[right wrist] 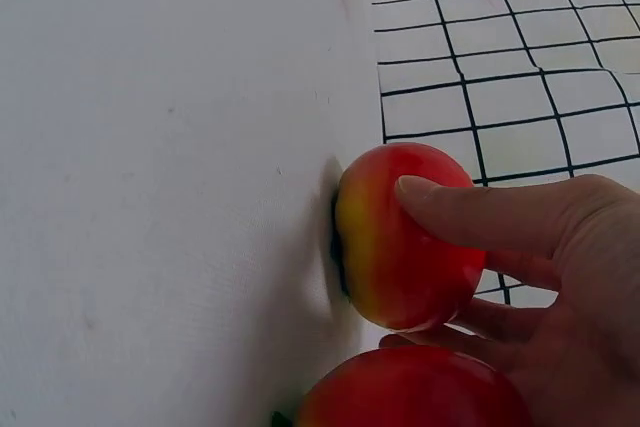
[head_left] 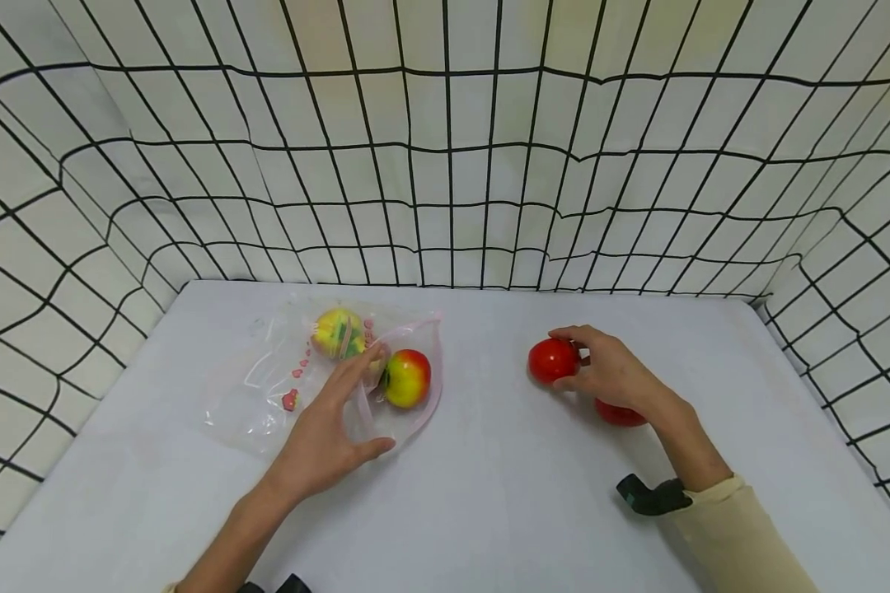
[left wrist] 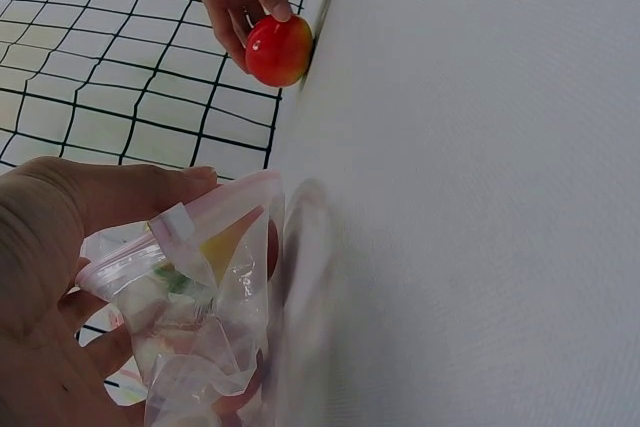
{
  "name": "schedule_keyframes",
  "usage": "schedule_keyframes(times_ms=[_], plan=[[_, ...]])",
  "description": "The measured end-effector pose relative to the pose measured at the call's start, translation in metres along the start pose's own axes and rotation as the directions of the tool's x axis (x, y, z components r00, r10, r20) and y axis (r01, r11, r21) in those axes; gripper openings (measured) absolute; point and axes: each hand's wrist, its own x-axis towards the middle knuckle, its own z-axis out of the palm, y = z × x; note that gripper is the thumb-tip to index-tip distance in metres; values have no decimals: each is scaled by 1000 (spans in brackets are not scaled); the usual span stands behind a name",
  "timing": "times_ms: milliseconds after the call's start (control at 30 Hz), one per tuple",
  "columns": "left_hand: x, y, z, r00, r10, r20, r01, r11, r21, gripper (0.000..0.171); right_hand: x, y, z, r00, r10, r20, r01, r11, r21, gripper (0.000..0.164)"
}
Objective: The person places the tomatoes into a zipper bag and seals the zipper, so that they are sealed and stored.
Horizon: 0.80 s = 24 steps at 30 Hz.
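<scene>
A clear zip bag (head_left: 255, 395) with pink edging and small red prints lies on the left side of the white table. Inside it, a red-and-yellow apple (head_left: 408, 379) sits near the mouth, and a yellow-green fruit (head_left: 339, 333) shows farther in. My left hand (head_left: 330, 441) rests at the bag's mouth, thumb and fingers spread apart, the fingertips against the plastic. On the right, my right hand (head_left: 611, 371) grips a red tomato (right wrist: 410, 237) between thumb and fingers; its dark green leafy end faces the table. A second red tomato (head_left: 620, 413) lies beneath that hand, partly hidden.
Black wire mesh (head_left: 448, 177) stands along the back and both sides of the white table (head_left: 489, 494). A dark wrist strap piece (head_left: 653, 496) sits at the right sleeve (head_left: 742, 539).
</scene>
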Motion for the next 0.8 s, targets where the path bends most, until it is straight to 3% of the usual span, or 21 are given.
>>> schedule_keyframes(times_ms=[467, 800], plan=[[1, 2, -1, 1000, -13, 5, 13, 1000, 0, 117, 1, -7, 6, 996, -21, -84, 29, 994, 101, 73], [0, 0, 0, 1000, -18, 1, 18, 1000, 4, 117, 3, -15, 19, 982, -109, -155, 128, 984, 121, 69]])
